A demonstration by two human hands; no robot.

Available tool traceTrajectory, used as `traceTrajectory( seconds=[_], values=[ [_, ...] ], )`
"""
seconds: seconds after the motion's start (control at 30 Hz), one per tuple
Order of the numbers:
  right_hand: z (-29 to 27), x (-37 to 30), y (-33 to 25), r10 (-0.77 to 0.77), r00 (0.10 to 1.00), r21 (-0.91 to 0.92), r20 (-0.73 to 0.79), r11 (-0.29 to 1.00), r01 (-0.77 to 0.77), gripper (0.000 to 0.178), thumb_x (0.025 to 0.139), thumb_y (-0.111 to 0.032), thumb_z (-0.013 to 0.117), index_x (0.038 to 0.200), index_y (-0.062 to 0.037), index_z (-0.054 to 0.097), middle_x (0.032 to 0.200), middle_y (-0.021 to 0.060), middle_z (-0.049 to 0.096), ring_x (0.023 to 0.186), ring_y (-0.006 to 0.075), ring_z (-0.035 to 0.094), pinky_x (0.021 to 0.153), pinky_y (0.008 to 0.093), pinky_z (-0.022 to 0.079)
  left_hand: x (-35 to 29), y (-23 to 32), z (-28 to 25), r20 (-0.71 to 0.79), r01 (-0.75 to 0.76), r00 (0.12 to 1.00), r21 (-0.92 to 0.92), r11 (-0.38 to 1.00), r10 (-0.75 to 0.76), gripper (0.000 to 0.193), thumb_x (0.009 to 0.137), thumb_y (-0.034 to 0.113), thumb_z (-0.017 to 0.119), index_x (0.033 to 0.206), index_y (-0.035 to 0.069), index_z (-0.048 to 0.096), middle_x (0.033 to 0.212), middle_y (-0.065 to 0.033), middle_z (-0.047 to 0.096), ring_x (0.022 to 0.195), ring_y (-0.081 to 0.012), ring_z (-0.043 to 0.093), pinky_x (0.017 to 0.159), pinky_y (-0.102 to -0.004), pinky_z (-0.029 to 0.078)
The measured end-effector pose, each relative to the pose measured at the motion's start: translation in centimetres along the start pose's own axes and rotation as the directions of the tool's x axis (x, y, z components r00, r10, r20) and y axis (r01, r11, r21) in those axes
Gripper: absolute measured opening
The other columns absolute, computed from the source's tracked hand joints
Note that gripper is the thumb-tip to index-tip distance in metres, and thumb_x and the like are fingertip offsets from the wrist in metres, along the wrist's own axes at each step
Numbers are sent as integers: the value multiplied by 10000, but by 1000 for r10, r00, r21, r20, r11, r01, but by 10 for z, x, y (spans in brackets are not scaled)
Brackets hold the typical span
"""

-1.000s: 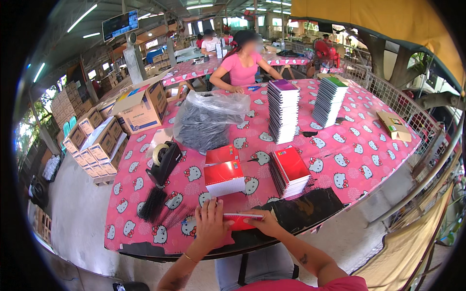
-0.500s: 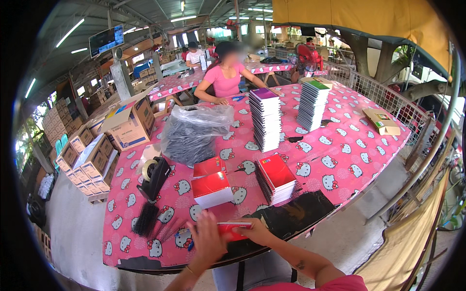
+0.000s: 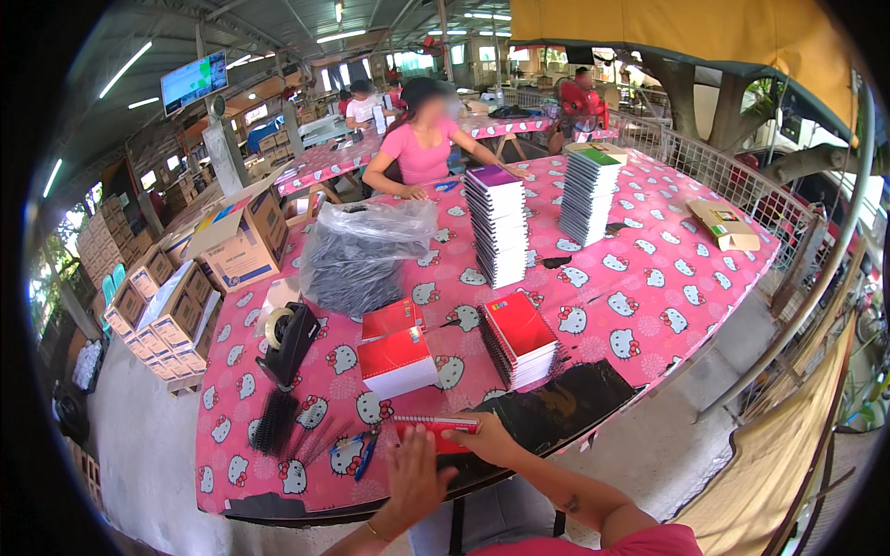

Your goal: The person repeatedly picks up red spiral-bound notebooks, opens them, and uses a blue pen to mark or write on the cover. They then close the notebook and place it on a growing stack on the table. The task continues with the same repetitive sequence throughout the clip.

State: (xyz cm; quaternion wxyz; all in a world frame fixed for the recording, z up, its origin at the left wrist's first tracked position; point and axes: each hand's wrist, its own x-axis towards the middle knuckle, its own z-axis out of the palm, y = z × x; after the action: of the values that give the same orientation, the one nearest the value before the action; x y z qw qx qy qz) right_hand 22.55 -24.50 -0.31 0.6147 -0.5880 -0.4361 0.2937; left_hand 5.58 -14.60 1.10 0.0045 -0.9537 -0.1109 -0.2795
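My right hand [image 3: 489,441] grips the right end of a red spiral notebook [image 3: 422,422] at the table's near edge, thumb along its top. In front of the notebook's left part, my left hand [image 3: 415,477] has its fingers stretched out and grips nothing; whether it touches the cover I cannot tell. Left of it lies a blue-handled tool, perhaps pliers [image 3: 367,454]. Beyond the notebook are two piles of red-covered unbound pages [image 3: 397,361]. A stack of red spiral-bound notebooks [image 3: 521,334] stands to their right. Black binding coils [image 3: 276,422] lie at left.
A black tape dispenser [image 3: 289,343] and a plastic bag of dark coils [image 3: 357,259] stand at left. Tall stacks of purple [image 3: 496,227] and green notebooks [image 3: 589,196] rise farther back. Across the pink table [image 3: 630,306] sits another person [image 3: 422,153]. Cardboard boxes [image 3: 243,243] flank the left side.
My left hand has drawn down off the notebook, showing more of its spiral edge and the blue-handled tool. My right hand keeps its grip. The view has shifted slightly.
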Motion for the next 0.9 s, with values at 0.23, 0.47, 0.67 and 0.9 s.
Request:
traceTrajectory(
  seconds=[0.23,0.47,0.67,0.9],
  values=[
    [-9,8,15,-24,987,-56,162,998,33,325,906,-86,704,1227,-44,678,1027,98,732,908,111,631,841,286,507,43,-39,-22,42,-93,993,-244,965,107,246,855,158,688,1096,113,676,962,-35,663,923,-231,625,1027,-496,320],
    [-4,5,49,19,980,26,198,999,-25,321,915,-103,707,1227,-33,679,1021,53,730,903,90,609,834,275,502,41,-42,-5,98,-121,984,-246,962,149,136,886,210,697,975,108,678,898,-43,680,855,-229,641,1016,-463,355],
    [-3,1,44,81,975,-19,205,997,-79,310,914,-112,716,1209,-22,681,1012,50,727,910,77,594,834,267,499,37,-41,-4,44,-115,991,-226,967,128,133,892,233,695,946,114,669,809,-21,633,785,-216,634,1029,-488,348],
    [-4,1,43,66,970,-4,235,998,-67,295,925,-117,709,1204,-23,683,994,49,728,910,67,581,833,264,497,47,-39,-16,126,-56,987,-321,945,101,166,843,249,739,933,128,670,888,-36,667,841,-239,639,1021,-490,347]
  ],
)
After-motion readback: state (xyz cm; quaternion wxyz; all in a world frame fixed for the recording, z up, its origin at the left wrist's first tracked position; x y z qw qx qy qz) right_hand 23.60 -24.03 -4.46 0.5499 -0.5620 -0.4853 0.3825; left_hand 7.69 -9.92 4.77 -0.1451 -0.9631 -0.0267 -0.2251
